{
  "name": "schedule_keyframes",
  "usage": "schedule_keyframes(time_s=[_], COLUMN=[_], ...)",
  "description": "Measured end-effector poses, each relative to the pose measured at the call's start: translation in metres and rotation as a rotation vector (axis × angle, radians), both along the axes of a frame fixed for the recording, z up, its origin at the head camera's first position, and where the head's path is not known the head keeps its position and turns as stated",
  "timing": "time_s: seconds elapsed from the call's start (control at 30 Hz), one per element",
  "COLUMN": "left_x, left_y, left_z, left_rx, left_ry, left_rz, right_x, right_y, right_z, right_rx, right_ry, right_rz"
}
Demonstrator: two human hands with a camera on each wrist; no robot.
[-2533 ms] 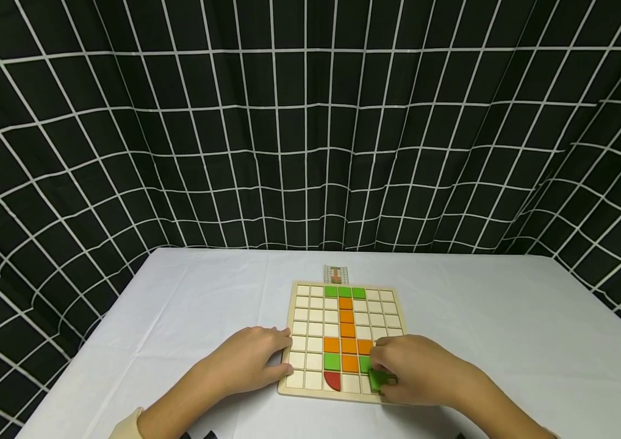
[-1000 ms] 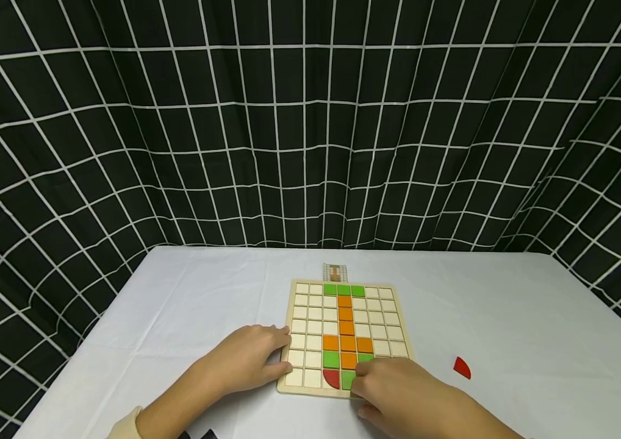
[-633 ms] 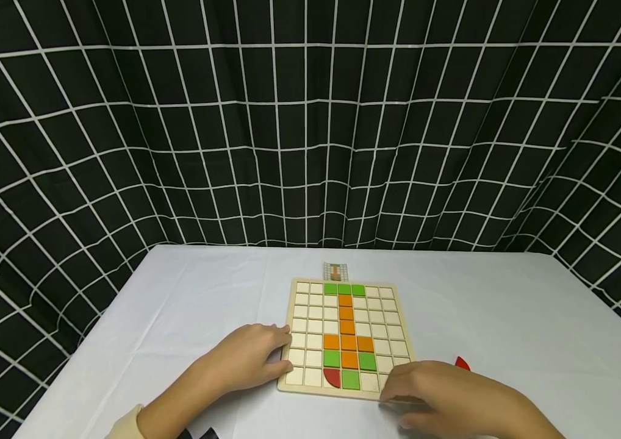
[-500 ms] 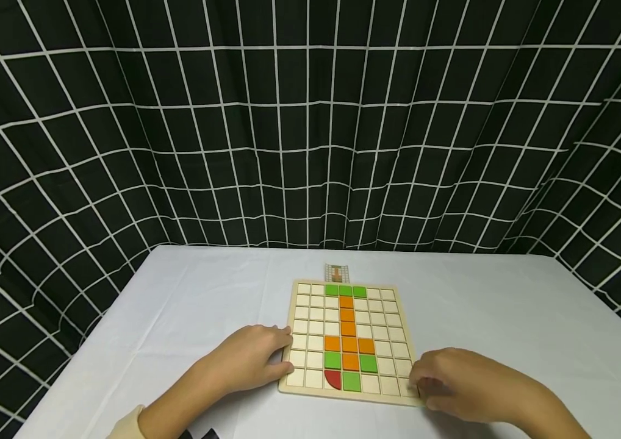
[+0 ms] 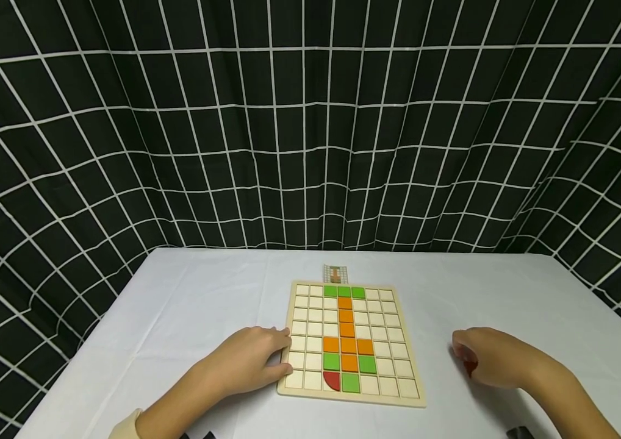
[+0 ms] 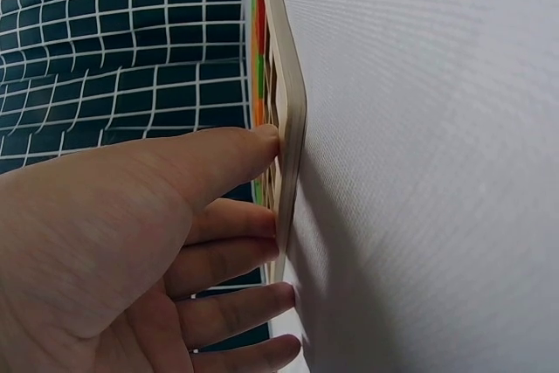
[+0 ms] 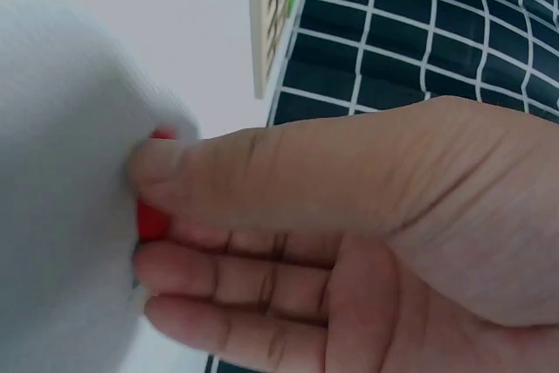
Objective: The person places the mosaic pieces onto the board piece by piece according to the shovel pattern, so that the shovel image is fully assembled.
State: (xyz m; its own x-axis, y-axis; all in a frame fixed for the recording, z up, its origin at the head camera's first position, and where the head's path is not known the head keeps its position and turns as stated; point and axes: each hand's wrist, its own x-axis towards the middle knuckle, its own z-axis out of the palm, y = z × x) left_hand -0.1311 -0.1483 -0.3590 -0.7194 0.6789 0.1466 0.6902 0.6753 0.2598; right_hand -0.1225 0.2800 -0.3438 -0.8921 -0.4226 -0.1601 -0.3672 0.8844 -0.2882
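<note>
A wooden grid board (image 5: 380, 399) lies flat on the white table, with orange, green and red tiles in some of its cells. My left hand (image 5: 247, 360) rests against its left edge; in the left wrist view the thumb (image 6: 231, 159) touches the rim, the fingers fairly straight. To the right of the board, my right hand (image 5: 499, 358) pinches a red quarter-circle tile (image 7: 153, 223) between thumb and fingers, low over the tablecloth. Much of that tile is hidden by the hand. Another red quarter-circle tile (image 5: 332, 381) sits in the bottom row, beside a green square tile (image 5: 351, 383).
A small pattern card (image 5: 335, 274) lies just beyond the board's far edge. Black curtains (image 5: 310, 140) with white grid lines surround the table (image 5: 206, 286). Small dark objects (image 5: 519, 432) show at the near edge of the head view.
A green square tile has been set in the bottom row beside the red one. My right hand has left the board, moved right and taken hold of the loose red tile. The left hand stays put.
</note>
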Motion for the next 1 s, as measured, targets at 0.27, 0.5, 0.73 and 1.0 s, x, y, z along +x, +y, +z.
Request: schedule_keyframes(time_s=[0.27,0.5,0.73,1.0], left_x=[0.001,0.0,0.0,0.001], left_y=[0.001,0.002,0.002,0.002], left_z=[0.001,0.0,0.0,0.001], left_rx=[-0.005,-0.013,-0.011,-0.01], left_ry=[-0.002,0.003,-0.001,-0.009], left_rz=[-0.001,0.007,0.004,0.005], right_x=[0.0,0.001,0.001,0.001], right_y=[-0.006,-0.014,-0.02,-0.015], right_z=[-0.002,-0.002,0.0,-0.002], right_rx=[0.0,-0.056,-0.042,-0.073], right_ry=[-0.003,0.031,0.021,0.044], right_rz=[-0.003,0.035,0.003,0.052])
